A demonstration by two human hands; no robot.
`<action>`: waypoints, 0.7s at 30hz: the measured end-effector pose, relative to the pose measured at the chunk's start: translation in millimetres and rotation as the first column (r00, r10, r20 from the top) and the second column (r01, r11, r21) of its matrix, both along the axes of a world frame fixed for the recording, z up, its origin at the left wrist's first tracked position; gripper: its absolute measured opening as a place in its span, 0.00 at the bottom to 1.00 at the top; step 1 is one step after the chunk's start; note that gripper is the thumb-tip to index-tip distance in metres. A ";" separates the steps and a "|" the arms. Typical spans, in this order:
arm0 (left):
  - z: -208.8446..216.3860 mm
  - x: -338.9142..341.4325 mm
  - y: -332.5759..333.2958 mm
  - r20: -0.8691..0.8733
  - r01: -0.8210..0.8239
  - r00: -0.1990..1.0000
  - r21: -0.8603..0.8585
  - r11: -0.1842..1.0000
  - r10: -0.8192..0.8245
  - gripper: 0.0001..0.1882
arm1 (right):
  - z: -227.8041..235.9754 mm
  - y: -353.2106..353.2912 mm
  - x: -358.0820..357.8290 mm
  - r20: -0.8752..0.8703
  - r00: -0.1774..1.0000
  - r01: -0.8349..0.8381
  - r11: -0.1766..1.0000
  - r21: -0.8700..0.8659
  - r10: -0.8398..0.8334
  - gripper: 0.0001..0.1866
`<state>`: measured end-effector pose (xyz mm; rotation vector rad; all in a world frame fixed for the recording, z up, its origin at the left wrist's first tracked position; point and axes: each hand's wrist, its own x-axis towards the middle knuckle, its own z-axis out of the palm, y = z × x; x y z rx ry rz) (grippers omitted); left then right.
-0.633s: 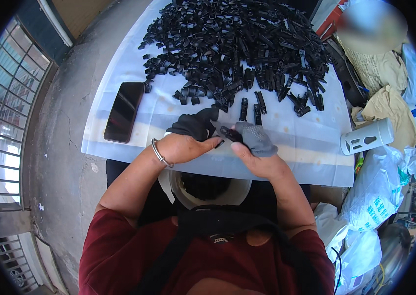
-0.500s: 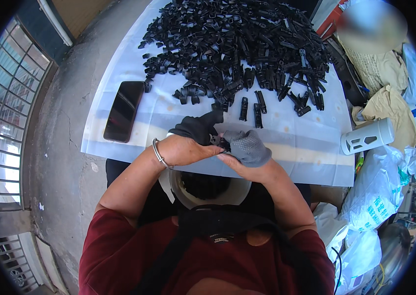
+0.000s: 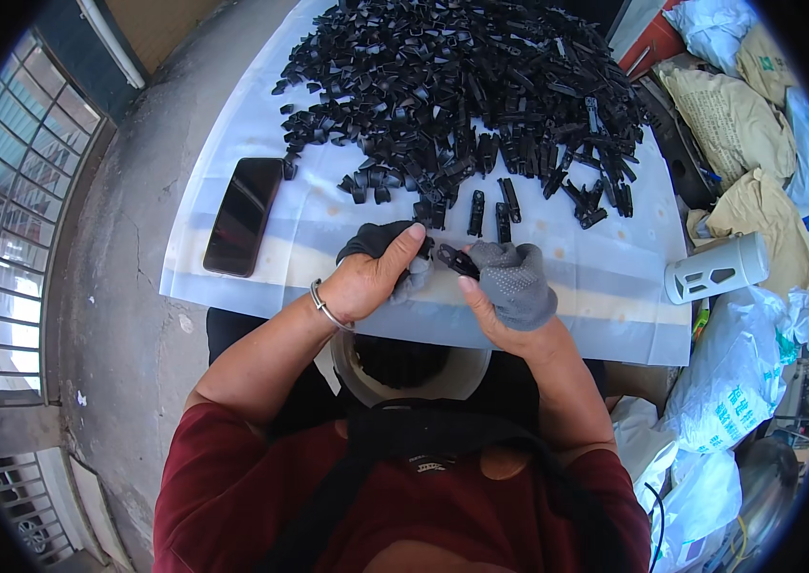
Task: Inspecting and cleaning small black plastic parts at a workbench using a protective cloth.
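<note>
My left hand (image 3: 373, 272), in a partly fingerless dark glove with a bare thumb, is closed near the table's front edge. Between its thumb and fingers a small black plastic piece (image 3: 427, 247) shows only in part. Just to the right, my right hand (image 3: 516, 286), in a grey dotted glove, pinches a longer black plastic part (image 3: 457, 260) whose near end points toward the left hand. A narrow gap separates the two hands. Right beyond them, several loose elongated black parts (image 3: 476, 213) lie on the white table cover (image 3: 319, 205).
A large heap of black plastic parts (image 3: 443, 86) covers the far table. A dark phone (image 3: 243, 218) lies at left, and a white cup (image 3: 718, 268) rests on its side at right. Below the table edge is a pale bowl (image 3: 355, 377) with dark contents. Sacks (image 3: 729, 119) crowd the right side.
My hands were together around a black part; now they are apart. The right hand has moved slightly right with the longer part, and the left thumb has lifted upward.
</note>
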<state>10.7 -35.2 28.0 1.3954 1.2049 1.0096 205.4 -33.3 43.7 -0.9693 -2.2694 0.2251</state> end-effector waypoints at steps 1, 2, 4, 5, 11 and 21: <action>1.8 -1.3 0.9 -0.021 0.013 1.000 0.002 1.000 -0.013 0.24 | 1.3 0.6 2.6 0.000 1.000 0.000 1.000 0.000 0.000 0.10; 4.0 -1.8 1.0 -0.020 0.013 1.000 0.002 1.000 -0.013 0.24 | 2.3 1.3 4.6 0.149 0.989 0.007 1.000 -0.002 -0.006 0.09; 7.4 -2.6 0.6 -0.111 0.087 0.991 0.091 0.992 -0.077 0.24 | 4.6 0.4 4.1 0.294 0.956 0.014 1.000 -0.005 -0.012 0.08; 6.7 -2.9 0.7 -0.111 0.088 0.991 0.090 0.992 -0.077 0.24 | 6.3 -1.1 1.4 0.274 0.962 0.011 1.000 0.003 -0.012 0.08; 4.1 -2.8 2.7 -0.180 0.167 0.973 0.122 0.978 -0.143 0.24 | 10.8 -6.8 -6.6 0.358 0.931 0.023 0.989 0.144 -0.074 0.07; 9.6 -5.2 -5.2 -0.510 0.280 0.854 0.290 0.915 -0.099 0.20 | -2.9 -12.5 -16.5 0.228 0.965 -0.084 0.978 -0.190 0.127 0.12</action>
